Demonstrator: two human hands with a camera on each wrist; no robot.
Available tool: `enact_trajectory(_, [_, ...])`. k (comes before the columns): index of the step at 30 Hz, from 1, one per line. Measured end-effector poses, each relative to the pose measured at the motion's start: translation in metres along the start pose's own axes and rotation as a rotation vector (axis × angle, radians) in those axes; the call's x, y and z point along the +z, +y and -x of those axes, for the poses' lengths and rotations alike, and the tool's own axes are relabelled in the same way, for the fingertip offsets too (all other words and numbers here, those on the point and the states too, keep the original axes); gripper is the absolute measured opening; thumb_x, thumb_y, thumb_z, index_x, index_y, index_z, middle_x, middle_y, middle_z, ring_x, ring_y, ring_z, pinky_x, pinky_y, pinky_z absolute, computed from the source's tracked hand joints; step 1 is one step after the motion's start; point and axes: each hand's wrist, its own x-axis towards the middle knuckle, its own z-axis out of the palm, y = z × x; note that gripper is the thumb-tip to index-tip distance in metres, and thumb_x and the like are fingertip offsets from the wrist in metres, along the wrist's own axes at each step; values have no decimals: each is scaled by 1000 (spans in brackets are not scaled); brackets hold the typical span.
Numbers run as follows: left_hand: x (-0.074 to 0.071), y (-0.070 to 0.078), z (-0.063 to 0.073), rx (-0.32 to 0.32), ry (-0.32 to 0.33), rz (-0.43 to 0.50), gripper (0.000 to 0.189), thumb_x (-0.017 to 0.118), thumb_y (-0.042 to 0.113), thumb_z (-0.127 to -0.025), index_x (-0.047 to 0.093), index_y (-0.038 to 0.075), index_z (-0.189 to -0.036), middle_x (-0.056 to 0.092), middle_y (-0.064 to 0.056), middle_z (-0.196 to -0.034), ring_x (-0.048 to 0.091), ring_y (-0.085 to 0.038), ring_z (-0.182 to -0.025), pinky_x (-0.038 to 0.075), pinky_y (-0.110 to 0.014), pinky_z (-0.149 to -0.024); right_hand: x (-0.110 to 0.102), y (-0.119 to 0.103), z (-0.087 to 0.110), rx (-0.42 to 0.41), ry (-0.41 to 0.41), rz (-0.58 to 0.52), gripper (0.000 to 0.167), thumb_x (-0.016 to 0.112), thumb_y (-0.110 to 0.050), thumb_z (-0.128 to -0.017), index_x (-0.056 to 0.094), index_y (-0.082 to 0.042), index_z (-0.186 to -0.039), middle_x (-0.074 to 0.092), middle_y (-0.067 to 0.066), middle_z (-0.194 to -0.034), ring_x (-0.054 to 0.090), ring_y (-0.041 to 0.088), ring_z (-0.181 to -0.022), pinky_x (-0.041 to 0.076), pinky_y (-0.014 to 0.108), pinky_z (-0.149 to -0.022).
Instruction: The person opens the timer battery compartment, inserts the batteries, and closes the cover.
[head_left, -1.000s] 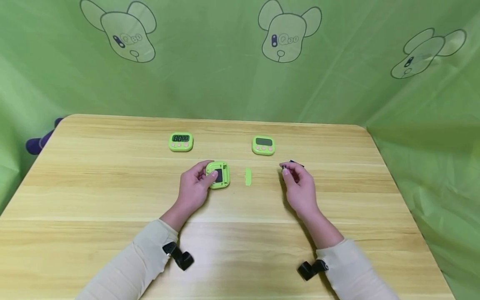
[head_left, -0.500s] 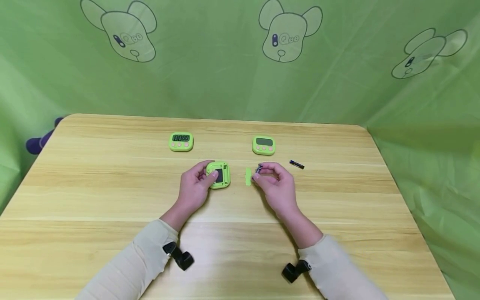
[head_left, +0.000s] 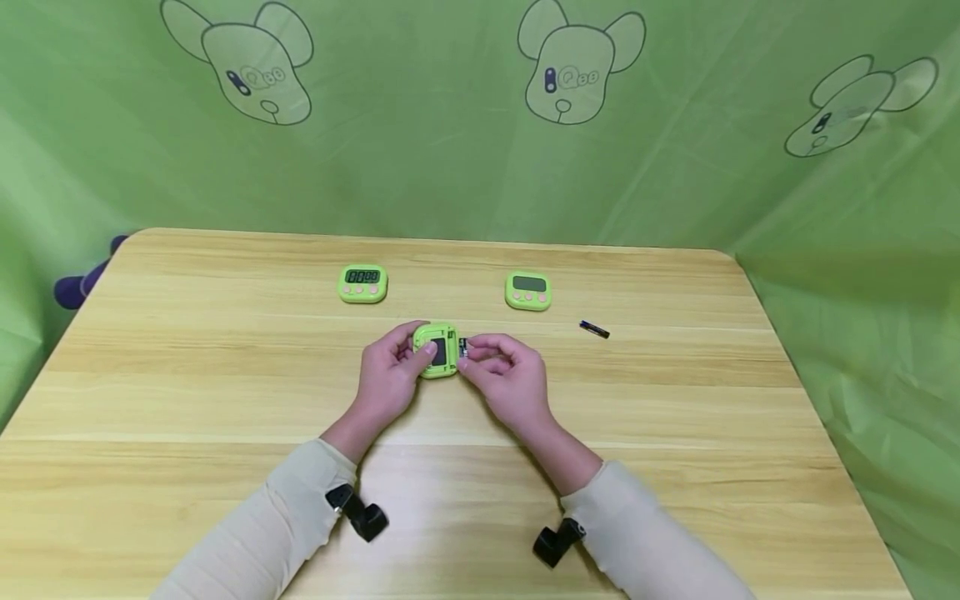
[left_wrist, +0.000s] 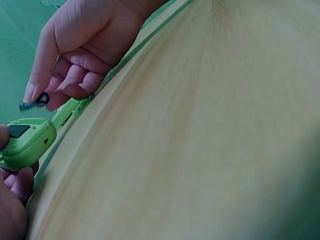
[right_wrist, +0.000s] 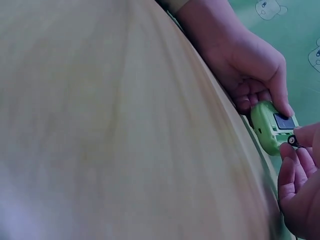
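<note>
My left hand [head_left: 386,371] grips a green digital timer [head_left: 442,367], back side up, with the thumb on its dark square patch. An open battery slot shows along its right side. Between thumb and fingers of my right hand [head_left: 510,379] is a small dark battery [head_left: 463,347], close to that slot. In the left wrist view the battery [left_wrist: 36,102] appears over the timer [left_wrist: 30,145]; the right wrist view shows the battery's end [right_wrist: 292,141] at the slot. The light green strip-shaped cover seen earlier is hidden by my right hand in the head view.
A second green timer [head_left: 363,284] with digits showing lies at the back left. Another timer [head_left: 528,291] with a blank screen lies back right. One loose dark battery [head_left: 594,329] rests on the wooden table [head_left: 675,400]. Green cloth [head_left: 450,183] hangs behind.
My right hand has moved left with the battery, from beside the loose battery to the held timer, passing over the green cover. My left hand and its timer have stayed in place.
</note>
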Motion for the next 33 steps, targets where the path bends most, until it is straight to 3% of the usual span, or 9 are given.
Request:
enact_trajectory(5, [0,-2,0,6,3,-8,31,70,8,-93,67,-1,-123,55,-6,-74,50,-19,-66,42,-24,-57,5,2,0,-77,-18,-2,19,81,9,-78,75,4,-95,72,13,-86,70,23,-69,60,31,-64])
enact_trajectory(10, [-1,-2,0,15,5,-7,31,70,7,-93,68,-2,-122,55,-6,-73,49,-18,-66,41,-24,-56,7,4,0,-170,-16,72,11,81,6,-79,77,2,-89,72,10,-84,69,24,-69,58,27,-63])
enact_trajectory(12, [-1,-2,1,16,6,-9,31,70,7,-93,68,-2,-122,54,-6,-73,49,-18,-66,41,-24,-56,8,-6,3,-178,-16,107,10,81,8,-79,77,4,-88,71,13,-84,67,26,-70,57,24,-63])
enact_trajectory(17, [-1,-3,1,12,5,-3,30,67,7,-95,67,-1,-124,53,-6,-73,48,-19,-66,41,-25,-57,10,-35,10,-132,-51,146,14,78,15,-77,74,11,-90,68,23,-88,67,33,-74,59,32,-66])
enact_trajectory(22, [-1,-2,1,12,3,24,30,65,6,-96,66,-1,-124,54,-7,-74,49,-20,-67,42,-25,-58,9,-38,10,-109,-87,144,18,78,17,-76,73,13,-93,66,26,-92,69,38,-77,60,40,-68])
enact_trajectory(27, [-1,-2,0,9,0,32,29,65,6,-96,67,-1,-124,54,-7,-74,49,-20,-68,42,-25,-59,9,-31,8,-128,-73,162,24,78,15,-77,72,12,-100,66,27,-94,69,37,-77,60,38,-68])
enact_trajectory(33, [-2,-1,0,-19,-14,94,30,64,5,-96,65,-2,-126,60,-9,-78,52,-18,-69,46,-23,-61,7,0,1,-89,-110,181,47,79,3,-83,64,2,-127,70,19,-109,71,25,-76,59,27,-65])
